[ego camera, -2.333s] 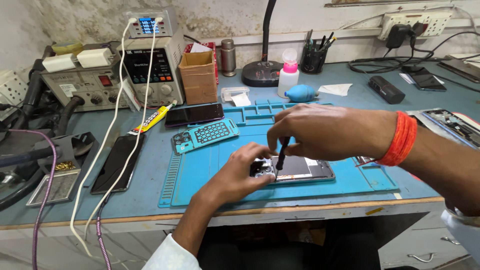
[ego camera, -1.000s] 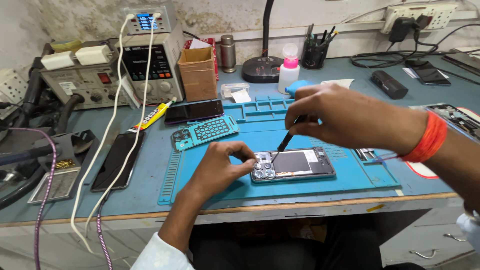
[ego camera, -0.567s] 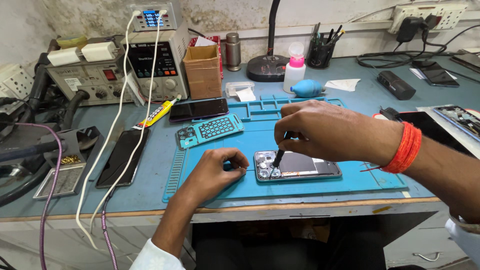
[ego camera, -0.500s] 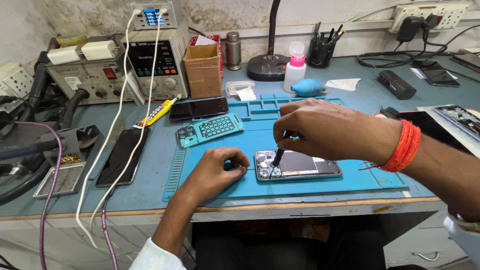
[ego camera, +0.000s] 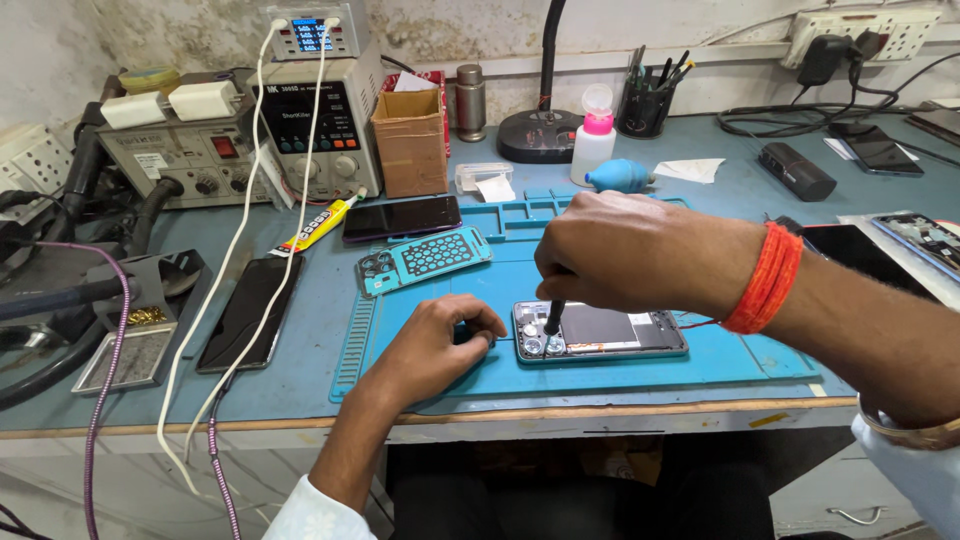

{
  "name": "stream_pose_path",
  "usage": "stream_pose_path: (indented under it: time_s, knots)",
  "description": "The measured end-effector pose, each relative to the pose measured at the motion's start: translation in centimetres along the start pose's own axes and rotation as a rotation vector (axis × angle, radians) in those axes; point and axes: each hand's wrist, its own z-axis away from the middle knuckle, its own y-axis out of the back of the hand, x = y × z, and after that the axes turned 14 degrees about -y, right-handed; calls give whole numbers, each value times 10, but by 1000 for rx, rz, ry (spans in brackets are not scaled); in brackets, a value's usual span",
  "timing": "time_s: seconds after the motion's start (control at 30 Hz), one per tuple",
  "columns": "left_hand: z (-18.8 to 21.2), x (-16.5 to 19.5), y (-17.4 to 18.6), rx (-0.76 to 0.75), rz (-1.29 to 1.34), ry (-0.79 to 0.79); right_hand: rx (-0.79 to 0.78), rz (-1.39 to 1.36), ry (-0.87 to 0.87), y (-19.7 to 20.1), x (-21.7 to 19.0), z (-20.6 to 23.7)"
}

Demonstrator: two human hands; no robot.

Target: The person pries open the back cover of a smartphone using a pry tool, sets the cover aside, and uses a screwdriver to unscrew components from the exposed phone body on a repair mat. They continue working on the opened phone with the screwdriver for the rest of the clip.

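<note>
The right hand (ego camera: pixel 625 250) held a dark screwdriver (ego camera: pixel 552 318) upright, its tip on the opened phone (ego camera: pixel 600 332) (back cover off) lying on the blue mat (ego camera: pixel 640 365). The left hand (ego camera: pixel 435 345) rested curled just beside the phone's camera end.

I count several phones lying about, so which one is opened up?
The phone on the blue mat, under the right hand: its back is off and its insides show. The others lie dark and closed.
</note>
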Motion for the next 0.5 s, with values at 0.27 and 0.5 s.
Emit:
stream_pose_path:
  time_s: [0.27, 0.5]
  knots:
    - [-3, 10, 0, 59, 35, -18, 49, -30, 124, -8, 13, -11]
    - [-19, 15, -21, 80, 564, -144, 99, -29, 183, -6, 8, -7]
